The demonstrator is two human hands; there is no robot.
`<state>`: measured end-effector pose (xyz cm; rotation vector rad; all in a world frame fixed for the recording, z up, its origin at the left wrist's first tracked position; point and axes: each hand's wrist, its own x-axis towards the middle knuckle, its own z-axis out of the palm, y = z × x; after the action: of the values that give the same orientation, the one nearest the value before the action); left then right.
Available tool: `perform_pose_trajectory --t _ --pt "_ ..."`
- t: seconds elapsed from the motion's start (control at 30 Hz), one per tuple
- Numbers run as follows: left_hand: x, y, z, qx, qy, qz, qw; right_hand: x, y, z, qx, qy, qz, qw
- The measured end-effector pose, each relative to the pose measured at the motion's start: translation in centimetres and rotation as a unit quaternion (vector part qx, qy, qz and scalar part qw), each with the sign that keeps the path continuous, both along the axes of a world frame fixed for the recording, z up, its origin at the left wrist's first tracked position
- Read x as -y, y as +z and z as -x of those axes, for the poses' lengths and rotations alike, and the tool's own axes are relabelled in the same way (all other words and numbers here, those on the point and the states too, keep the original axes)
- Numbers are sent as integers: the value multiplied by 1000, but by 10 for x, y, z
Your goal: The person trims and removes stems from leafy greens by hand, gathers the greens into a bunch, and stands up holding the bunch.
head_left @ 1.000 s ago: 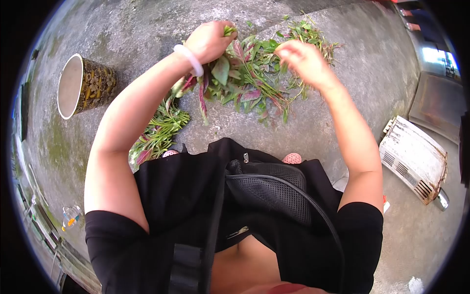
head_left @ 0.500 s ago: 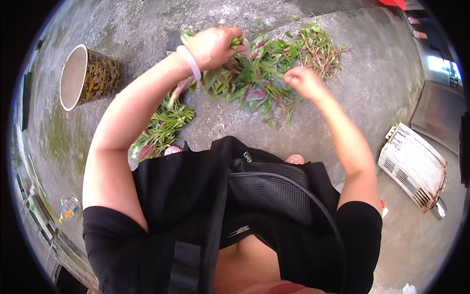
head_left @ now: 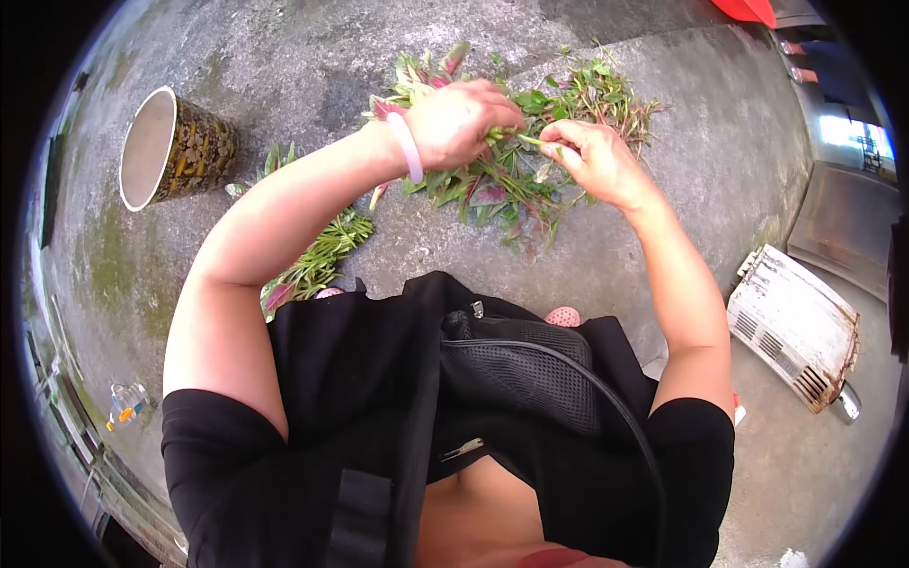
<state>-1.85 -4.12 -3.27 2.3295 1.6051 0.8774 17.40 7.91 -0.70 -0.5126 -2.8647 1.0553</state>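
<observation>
My left hand (head_left: 464, 123), a pale bangle at its wrist, is closed round a bunch of red-and-green leafy greens (head_left: 421, 83) that look like amaranth. The leaves point up and left, and the cut stem ends stick out to the right. At those ends, my right hand (head_left: 601, 163) pinches a thin green stem (head_left: 530, 141) between thumb and fingers. Below both hands, loose leafy greens (head_left: 490, 196) lie on the concrete. Beyond my right hand is a heap of thin stems and roots (head_left: 632, 102). A second bundle of greens (head_left: 331, 244) lies under my left forearm, partly hidden.
A patterned bin (head_left: 201, 147) lies tipped or leans at the left. To the right is a rusty white slatted box (head_left: 797, 327) beside a metal sheet (head_left: 846, 222). A red object (head_left: 748, 11) shows at the top right. Pink shoe tips (head_left: 562, 316) poke out below me.
My left hand has moved right and slightly down with the bunch. My right hand has turned from a loose fist near the heap to pinching a stem at the bunch's end.
</observation>
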Motion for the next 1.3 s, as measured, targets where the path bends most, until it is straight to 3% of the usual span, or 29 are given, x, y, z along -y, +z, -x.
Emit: perform_pose_trajectory --t 0.1,0.13,0.27,0.37,0.43,0.47,0.5,0.53,0.57,0.67,0.73,0.9,1.0,1.07,1.1,1.17,1.27,1.3 --pt "2 1 -1 -32 -2 88 996 2 12 2 14 9 18 1000" --pt "2 -1 -3 -28 -1 52 998 3 13 2 38 -4 27 999" --pt "0 14 -14 -132 91 129 979 18 8 7 24 -17 -1 1000" --pt "-20 13 5 -60 246 266 930 26 12 14 62 -20 57 996" --pt "-16 0 36 127 325 178 920 5 -9 8 58 -33 72 995" --pt "-13 12 42 120 340 206 910 -11 -21 2 64 -102 125 985" --pt "-6 14 48 89 319 169 929 -29 -32 -5 79 -173 107 976" --pt "0 13 51 68 304 162 936 -38 -55 -19 96 -205 -152 962" --pt "3 12 54 44 289 155 944 -41 -80 -30 104 -222 -402 882" --pt "9 18 41 -27 216 169 961 -24 -111 -45 205 -56 -205 956" --pt "6 7 38 -35 160 155 974 1 -130 -38 246 -10 -82 966" --pt "0 -3 34 -14 136 129 982 20 -161 -37 215 -10 -102 971" --pt "7 -2 36 -11 150 106 983 -1 -131 -27 207 -46 60 975" --pt "11 1 38 12 156 149 976 -14 -89 -22 112 -159 352 915" --pt "9 3 40 21 156 164 974 -23 -68 -21 112 -179 398 893" --pt "6 -2 36 21 137 149 979 -37 -52 -23 262 -97 167 946" --pt "1 1 25 21 99 120 988 -28 -35 -21 157 -93 96 979" --pt "0 -1 21 35 97 113 988 -26 -32 -16 147 -84 121 978"
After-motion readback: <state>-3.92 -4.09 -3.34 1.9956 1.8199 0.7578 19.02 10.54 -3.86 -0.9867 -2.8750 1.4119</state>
